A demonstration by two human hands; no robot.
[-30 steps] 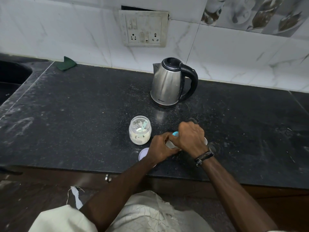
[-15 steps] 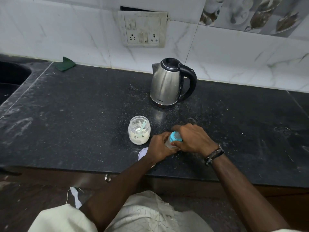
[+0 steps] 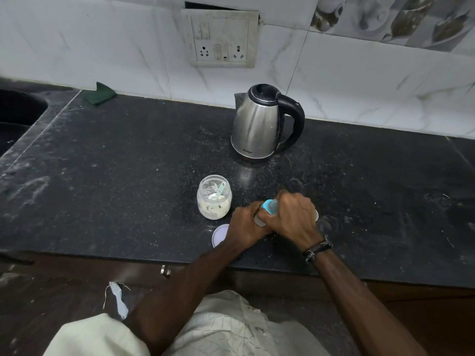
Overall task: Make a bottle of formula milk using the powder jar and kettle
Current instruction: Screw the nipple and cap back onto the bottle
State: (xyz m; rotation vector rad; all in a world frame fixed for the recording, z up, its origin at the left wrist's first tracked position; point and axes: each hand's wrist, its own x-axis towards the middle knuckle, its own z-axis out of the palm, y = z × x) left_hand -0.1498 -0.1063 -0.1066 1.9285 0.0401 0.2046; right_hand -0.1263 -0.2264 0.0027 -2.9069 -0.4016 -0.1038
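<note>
A small feeding bottle with a blue collar (image 3: pixel 269 206) stands near the front of the black counter, mostly hidden by both hands. My left hand (image 3: pixel 246 224) grips its body from the left. My right hand (image 3: pixel 293 214) is closed over its blue top from the right. The open glass powder jar (image 3: pixel 214 199) stands just to the left, holding pale powder and a light green scoop (image 3: pixel 219 191). Its pale lilac lid (image 3: pixel 219 235) lies flat by my left wrist. The steel kettle (image 3: pixel 259 124) with a black handle stands behind, lid down.
The black counter (image 3: pixel 128 163) is dusted with powder. A green cloth (image 3: pixel 100 95) lies at the back left by the tiled wall. A sink edge (image 3: pixel 20 109) is at far left. A wall socket plate (image 3: pixel 221 38) sits above the kettle. The counter's front edge runs below my wrists.
My right hand has shifted on the bottle's top, first covering it, then turning so the blue collar shows. My left hand has kept its hold on the bottle. Jar and kettle stayed put.
</note>
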